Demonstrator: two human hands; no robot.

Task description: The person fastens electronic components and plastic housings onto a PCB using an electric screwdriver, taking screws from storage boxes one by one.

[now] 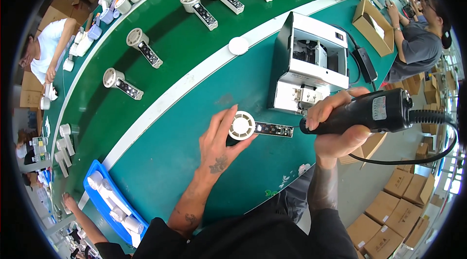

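Note:
Between the fingers and thumb of my left hand (219, 137) is a white round-headed device (242, 125), its slotted face up. Its handle points right, with a dark circuit board (273, 129) exposed along it. My right hand (338, 125) wraps round a black electric screwdriver (374, 113), held level with its cable running off to the right. The thin bit reaches left to the far end of the handle; whether it touches a screw is too small to tell. Just beyond the screwdriver stands a white-and-black screw feeder (311, 59), its front close to my right fingers.
A green conveyor (165, 89) curves past beyond a white rail (146, 132), carrying several similar devices. On the rail rests a white disc (238, 46). A blue tray (104, 193) of white parts sits at left, an open carton (372, 28) at back right. Co-workers sit around.

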